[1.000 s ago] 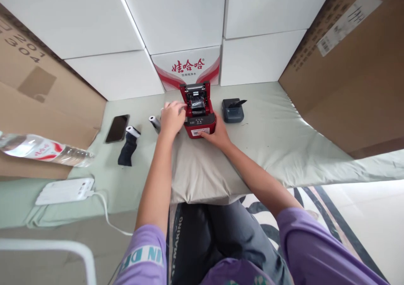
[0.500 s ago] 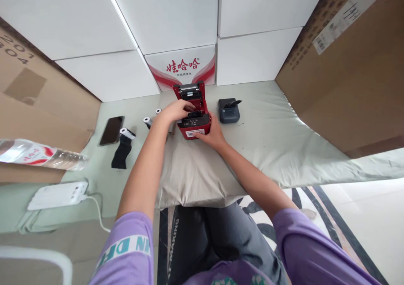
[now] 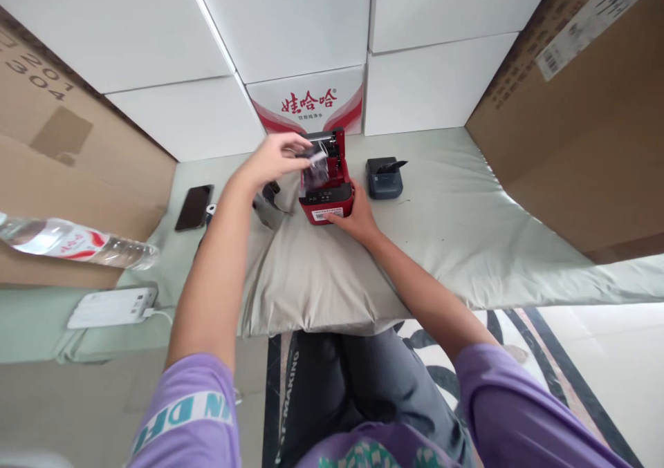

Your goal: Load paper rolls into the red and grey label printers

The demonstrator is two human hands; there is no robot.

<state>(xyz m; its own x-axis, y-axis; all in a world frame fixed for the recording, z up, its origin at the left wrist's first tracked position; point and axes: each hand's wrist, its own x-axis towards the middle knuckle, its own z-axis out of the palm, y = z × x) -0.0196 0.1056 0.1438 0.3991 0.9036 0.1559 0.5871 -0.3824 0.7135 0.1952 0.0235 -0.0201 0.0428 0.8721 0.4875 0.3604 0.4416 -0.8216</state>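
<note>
A red and black label printer (image 3: 326, 195) stands on the covered table with its lid raised at the back. My left hand (image 3: 280, 157) pinches a roll of black paper (image 3: 317, 171) with a white core, blurred by motion, above the open bay. My right hand (image 3: 362, 216) grips the printer's right front corner, its thumb across the front label. A dark strip (image 3: 270, 207) lies to the left of the printer. A small dark blue printer (image 3: 384, 181), with a black piece sticking out on top, stands to the right.
White boxes (image 3: 420, 88) form a wall at the back, and cardboard boxes (image 3: 581, 143) flank both sides. At left lie a phone (image 3: 194, 207), a water bottle (image 3: 77, 242) and a white power bank (image 3: 111, 307) with a cable. My left forearm partly hides another roll (image 3: 211, 209).
My left hand has risen from inside the printer's bay, bringing the black paper roll up with it. My right hand keeps its hold on the printer. The view has shifted slightly.
</note>
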